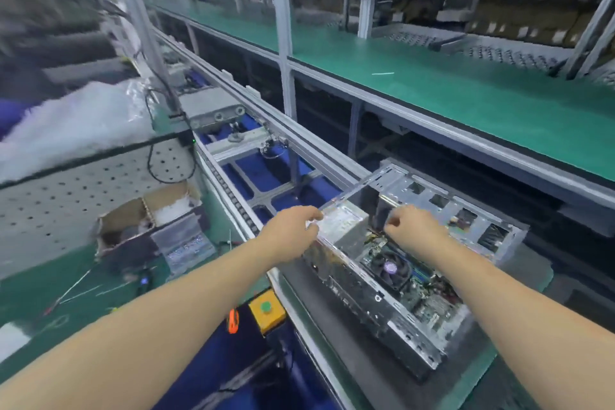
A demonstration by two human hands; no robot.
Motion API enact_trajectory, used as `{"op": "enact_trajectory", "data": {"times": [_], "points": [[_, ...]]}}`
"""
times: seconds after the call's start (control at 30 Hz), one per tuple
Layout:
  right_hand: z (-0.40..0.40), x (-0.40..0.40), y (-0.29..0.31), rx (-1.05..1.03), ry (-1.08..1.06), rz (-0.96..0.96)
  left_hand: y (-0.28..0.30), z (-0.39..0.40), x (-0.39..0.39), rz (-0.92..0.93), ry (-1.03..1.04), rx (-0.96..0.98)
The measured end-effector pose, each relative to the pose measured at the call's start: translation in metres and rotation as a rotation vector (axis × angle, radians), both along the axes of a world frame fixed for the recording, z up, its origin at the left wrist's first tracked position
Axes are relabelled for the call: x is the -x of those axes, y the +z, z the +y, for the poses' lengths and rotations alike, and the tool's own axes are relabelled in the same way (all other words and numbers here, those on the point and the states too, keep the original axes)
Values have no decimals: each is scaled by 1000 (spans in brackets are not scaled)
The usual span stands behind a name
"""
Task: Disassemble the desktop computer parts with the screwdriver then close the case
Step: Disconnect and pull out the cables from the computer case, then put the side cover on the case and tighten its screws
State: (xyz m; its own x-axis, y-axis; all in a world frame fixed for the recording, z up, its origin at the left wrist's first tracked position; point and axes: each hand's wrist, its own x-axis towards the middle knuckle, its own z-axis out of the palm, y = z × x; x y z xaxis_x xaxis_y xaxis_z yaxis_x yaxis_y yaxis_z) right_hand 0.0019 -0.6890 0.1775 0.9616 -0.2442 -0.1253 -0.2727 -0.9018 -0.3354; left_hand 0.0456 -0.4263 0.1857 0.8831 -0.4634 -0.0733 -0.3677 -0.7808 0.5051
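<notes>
Metal computer case [416, 263] under both hands; left grip [293, 230] pinching its rim, right grip [412, 223] unclear.

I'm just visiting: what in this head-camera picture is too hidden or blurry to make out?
- Head view: what the right hand pinches inside the computer case; its curled fingers cover it.
- Head view: whether the left hand grips the case's edge; the fingertips are blurred.
- Head view: the tools on the green mat; thin and smeared.
- Head view: the cardboard box contents; blurred.
</notes>
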Motion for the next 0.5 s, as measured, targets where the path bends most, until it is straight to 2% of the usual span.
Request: {"op": "enact_trajectory", "data": {"times": [0.2, 0.5], "points": [[143, -71, 18, -59, 301, -39, 17, 120, -16, 15, 317, 68], [376, -169, 47, -40, 622, -112, 34, 324, -54, -62, 604, 28]]}}
